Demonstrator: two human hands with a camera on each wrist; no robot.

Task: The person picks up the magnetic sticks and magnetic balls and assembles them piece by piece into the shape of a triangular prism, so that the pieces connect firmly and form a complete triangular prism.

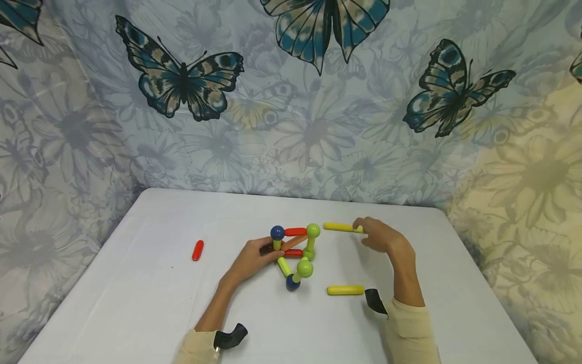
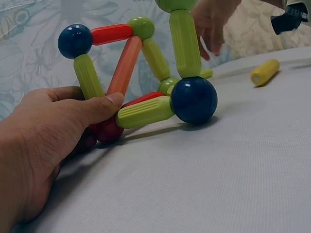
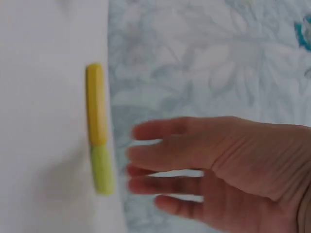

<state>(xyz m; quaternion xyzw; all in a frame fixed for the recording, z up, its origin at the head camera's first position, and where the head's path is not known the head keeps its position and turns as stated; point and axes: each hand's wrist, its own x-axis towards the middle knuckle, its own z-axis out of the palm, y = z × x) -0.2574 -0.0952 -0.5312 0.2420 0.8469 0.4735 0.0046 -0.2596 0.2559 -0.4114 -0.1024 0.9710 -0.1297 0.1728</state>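
Note:
My left hand (image 1: 251, 259) grips the near-left corner of a magnetic ball-and-rod frame (image 2: 146, 110). The thumb lies by its red ball (image 2: 108, 132), where an orange rod (image 2: 125, 65) and light-green rods meet. Blue balls (image 1: 277, 232), green balls (image 1: 313, 230) and red rods (image 1: 295, 231) make up the other parts. My right hand (image 1: 383, 236) hovers with loosely extended fingers over the back right of the table, holding nothing. Below it lies a yellow rod (image 3: 96, 104), end to end with a shorter light-green rod (image 3: 102, 170).
Another yellow rod (image 1: 345, 290) lies on the white table (image 1: 136, 303) near the right wrist. A short red rod (image 1: 197, 250) rests to the left. The patterned cloth (image 1: 318, 151) hangs behind the table's back edge.

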